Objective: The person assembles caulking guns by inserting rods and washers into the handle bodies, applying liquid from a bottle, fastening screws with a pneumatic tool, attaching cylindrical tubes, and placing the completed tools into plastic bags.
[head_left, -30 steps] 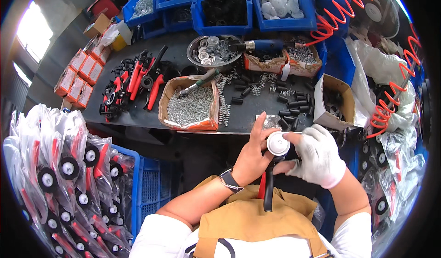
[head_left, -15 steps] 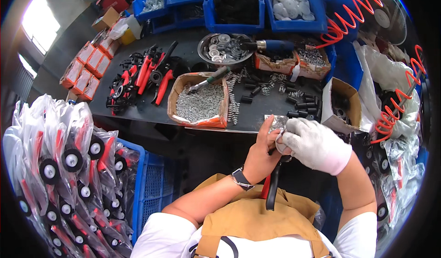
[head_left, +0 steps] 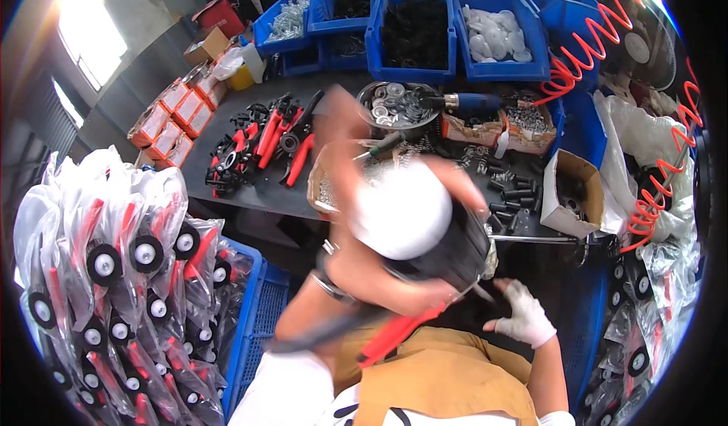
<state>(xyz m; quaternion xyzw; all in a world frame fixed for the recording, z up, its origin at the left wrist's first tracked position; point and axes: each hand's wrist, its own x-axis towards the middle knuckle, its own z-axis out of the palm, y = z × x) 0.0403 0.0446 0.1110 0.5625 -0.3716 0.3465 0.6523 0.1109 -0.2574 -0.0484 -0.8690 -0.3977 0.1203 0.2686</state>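
Observation:
My left hand [head_left: 360, 263], with a watch at its wrist, is closed around a hand tool raised close to the camera. The tool has a round black body [head_left: 455, 255], a white disc [head_left: 402, 210] on its face, and a red handle [head_left: 402, 335] and a black one pointing down toward my lap. Motion smears both the hand and the tool. Lower right, my right hand [head_left: 525, 316] wears a pale glove with bare fingertips showing. Its fingers are apart, with nothing visible in them, and it is clear of the tool.
Behind lie red-and-black tool parts [head_left: 265, 134], a metal bowl of washers [head_left: 398, 96], black sleeves [head_left: 519, 194] and an open carton [head_left: 572, 191]. Blue bins [head_left: 413, 69] line the back. Bagged tools [head_left: 114, 274] pile up at left; a red coiled hose [head_left: 652, 206] hangs at right.
My left hand has lifted the tool up toward the camera and swung its handles leftward. My right hand has let go and dropped down to the right. The whole view has shifted slightly.

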